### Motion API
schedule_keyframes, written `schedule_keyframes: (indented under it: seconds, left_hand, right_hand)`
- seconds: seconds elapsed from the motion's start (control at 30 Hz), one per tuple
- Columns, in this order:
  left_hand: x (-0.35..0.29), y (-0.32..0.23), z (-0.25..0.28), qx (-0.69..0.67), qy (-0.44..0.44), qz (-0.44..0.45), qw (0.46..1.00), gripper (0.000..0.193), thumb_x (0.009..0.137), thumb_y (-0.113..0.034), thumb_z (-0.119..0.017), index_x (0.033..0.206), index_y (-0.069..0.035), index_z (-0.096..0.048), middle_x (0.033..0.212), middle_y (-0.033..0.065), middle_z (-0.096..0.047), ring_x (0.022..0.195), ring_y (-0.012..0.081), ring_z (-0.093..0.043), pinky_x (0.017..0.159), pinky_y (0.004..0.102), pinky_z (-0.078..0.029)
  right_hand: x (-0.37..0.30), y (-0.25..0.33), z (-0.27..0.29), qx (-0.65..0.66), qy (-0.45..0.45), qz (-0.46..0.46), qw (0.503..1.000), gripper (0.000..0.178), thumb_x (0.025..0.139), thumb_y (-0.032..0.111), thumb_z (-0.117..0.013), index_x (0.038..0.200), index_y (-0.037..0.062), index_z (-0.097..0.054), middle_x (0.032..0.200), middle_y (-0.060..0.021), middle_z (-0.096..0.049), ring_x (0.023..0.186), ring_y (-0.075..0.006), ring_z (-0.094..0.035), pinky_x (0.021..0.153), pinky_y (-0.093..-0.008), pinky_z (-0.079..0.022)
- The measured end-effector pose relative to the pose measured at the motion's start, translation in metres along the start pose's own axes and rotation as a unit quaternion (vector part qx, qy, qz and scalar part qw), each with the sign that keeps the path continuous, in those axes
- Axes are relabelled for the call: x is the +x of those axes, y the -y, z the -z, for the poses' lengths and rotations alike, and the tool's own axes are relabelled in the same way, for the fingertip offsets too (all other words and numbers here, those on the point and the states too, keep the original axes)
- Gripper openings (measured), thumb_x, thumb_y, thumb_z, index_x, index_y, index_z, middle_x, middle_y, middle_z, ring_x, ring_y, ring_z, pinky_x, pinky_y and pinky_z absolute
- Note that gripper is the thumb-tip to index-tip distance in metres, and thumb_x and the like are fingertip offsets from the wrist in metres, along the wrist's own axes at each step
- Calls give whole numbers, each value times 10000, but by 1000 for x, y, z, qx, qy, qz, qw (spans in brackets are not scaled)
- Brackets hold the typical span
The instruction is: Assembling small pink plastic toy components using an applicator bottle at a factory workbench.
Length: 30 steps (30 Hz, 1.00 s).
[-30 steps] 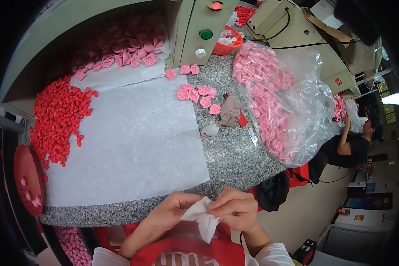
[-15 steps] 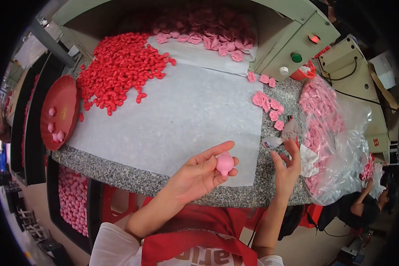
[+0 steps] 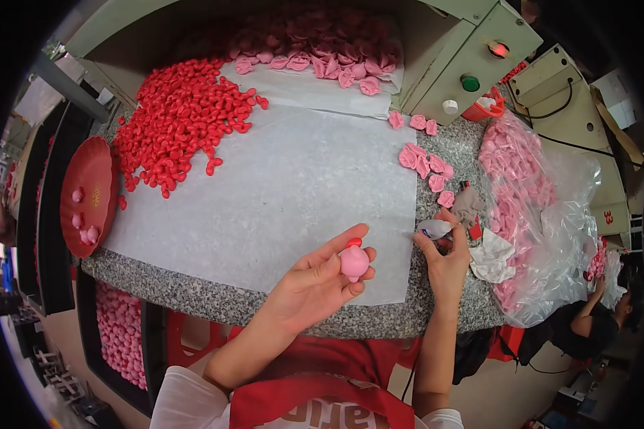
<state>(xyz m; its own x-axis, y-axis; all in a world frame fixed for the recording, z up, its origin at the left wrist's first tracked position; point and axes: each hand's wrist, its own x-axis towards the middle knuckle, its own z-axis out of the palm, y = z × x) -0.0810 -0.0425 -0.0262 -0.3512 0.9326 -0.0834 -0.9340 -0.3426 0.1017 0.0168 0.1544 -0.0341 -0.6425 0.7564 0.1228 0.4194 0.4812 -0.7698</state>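
My left hand (image 3: 306, 289) is closed around a round pink toy part (image 3: 354, 265) with a small knob at its lower end. A small glossy red piece (image 3: 353, 243) shows at the top of that part, by my fingertips. At the right edge of the white paper sheet (image 3: 286, 193), my right hand (image 3: 448, 272) has its thumb and fingers round a small whitish squeeze tube (image 3: 434, 229). Just behind the tube lie a greyish rag (image 3: 468, 205) and a crumpled white cloth (image 3: 492, 257).
Red bean-shaped pieces (image 3: 186, 114) are heaped at the left. Pink petal-like pieces (image 3: 322, 57) fill the pale green machine's opening; several more (image 3: 422, 161) lie right of the paper. A red dish (image 3: 86, 168) holds pink balls. A clear bag (image 3: 522, 193) stands at the right.
My right hand has closed on the squeeze tube, which it was only reaching toward. The pink part has turned slightly in my left hand, and a red piece now shows at its top.
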Motion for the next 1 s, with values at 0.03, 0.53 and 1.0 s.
schedule_keyframes:
  seconds: [0.03, 0.53, 1.0]
  left_hand:
    - [1, 1, 0, -15, -2, 6, 1000, 503, 842, -137, -506, 1287, -42, -292, 1154, 123, -451, 971, 206, -505, 783, 271, -418]
    - [5, 17, -9, 30, -36, 0, 999, 495, 807, -199, -565, 1245, -87, -364, 1077, 124, -466, 850, 197, -456, 712, 267, -418]
    - [16, 24, -10, 65, -133, 35, 988, 412, 867, -228, -483, 1216, -30, -391, 1053, 122, -529, 910, 181, -541, 782, 254, -448]
  right_hand:
    - [0, -2, 0, 3, -5, 10, 1000, 503, 661, 47, -685, 1121, 16, -482, 1021, -75, -552, 817, -141, -548, 692, -249, -439]
    - [7, -43, 64, -52, -180, 18, 982, 267, 713, 70, -644, 966, 21, -576, 868, -77, -570, 722, -138, -552, 605, -247, -452]
    - [-6, -5, 65, -7, -226, 46, 973, 152, 700, 19, -636, 849, 2, -608, 655, -27, -539, 631, -112, -516, 556, -206, -398]
